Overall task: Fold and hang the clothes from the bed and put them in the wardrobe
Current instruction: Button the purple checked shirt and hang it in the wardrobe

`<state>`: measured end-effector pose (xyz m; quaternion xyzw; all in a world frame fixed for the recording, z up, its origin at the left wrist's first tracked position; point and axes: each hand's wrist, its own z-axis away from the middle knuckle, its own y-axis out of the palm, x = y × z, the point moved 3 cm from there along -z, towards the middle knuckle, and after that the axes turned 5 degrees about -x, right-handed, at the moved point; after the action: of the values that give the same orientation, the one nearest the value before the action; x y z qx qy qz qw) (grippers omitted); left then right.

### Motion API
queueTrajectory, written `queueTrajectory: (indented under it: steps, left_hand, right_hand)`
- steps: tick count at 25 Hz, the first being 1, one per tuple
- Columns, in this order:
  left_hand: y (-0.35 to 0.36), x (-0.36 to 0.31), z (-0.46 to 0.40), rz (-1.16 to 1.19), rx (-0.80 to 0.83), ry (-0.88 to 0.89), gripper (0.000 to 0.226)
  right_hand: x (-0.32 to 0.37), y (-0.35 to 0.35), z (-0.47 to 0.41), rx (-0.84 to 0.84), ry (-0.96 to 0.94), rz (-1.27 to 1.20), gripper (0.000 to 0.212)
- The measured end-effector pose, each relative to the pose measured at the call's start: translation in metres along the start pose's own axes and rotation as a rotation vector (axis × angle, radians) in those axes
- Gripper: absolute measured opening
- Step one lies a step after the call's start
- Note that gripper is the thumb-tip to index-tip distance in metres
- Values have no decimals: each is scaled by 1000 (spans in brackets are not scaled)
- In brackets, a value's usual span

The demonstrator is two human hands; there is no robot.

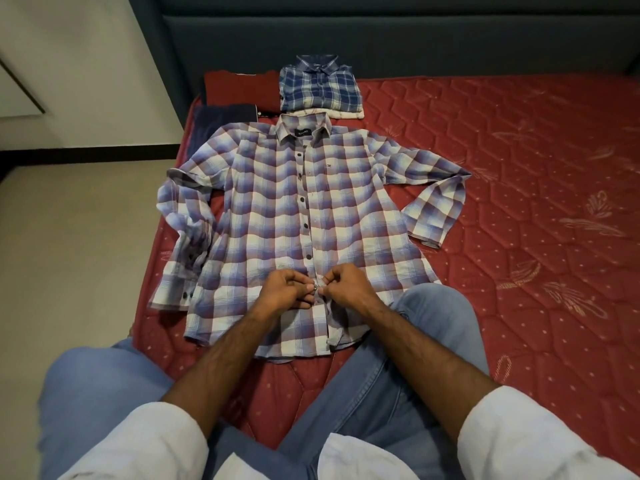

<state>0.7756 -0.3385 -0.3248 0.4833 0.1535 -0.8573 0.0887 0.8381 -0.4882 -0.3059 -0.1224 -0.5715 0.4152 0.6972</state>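
Note:
A purple, blue and white checked shirt (270,209) lies flat and face up on the red mattress (519,202), collar toward the headboard, both sleeves spread and bent back. Several dark buttons run down its front. My left hand (285,289) and my right hand (346,284) meet at the lower part of the placket, fingers curled. Together they pinch the fabric and a small button (316,287) between them. Behind the collar sits a folded blue checked shirt (318,86) on top of a folded pale garment (343,113).
A folded dark red garment (239,90) and a folded navy one (221,124) lie at the mattress's far left corner. A dark padded headboard (381,39) closes the back. Beige floor (69,237) runs along the left. My knee in jeans (440,317) rests on the mattress.

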Motion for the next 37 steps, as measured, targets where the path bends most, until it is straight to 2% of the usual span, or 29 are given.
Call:
queueTrajectory:
  steps: [4,10,15,20,25,28,32,37]
  left_hand:
    - [1,1,-1,-26,-11,10,9]
    - [5,-1,-1,-41,-46,3,7]
    - [3,0,2,3,-44,-14,6]
    - [1,-4,1,21,-20,-28,13]
    - [5,-7,1,-129,-82,36,4]
    - [5,-5,0,-150,-79,55,10]
    - [5,-1,-2,-139,-90,66,5]
    - [8,-2,0,-145,-116,101,29]
  right_hand:
    - [0,2,1,-25,3,-4,9]
    - [-3,2,-1,-12,32,-75,5]
    - [-4,1,-2,7,59,-165,13]
    - [-2,2,0,-11,-64,-43,9]
    - [-2,5,-3,21,-45,-6,7]
    - [-5,4,-4,53,-24,-12,8]
    - [-4,8,-4,39,-35,82,14]
    - [-5,7,-4,48,-40,97,14]
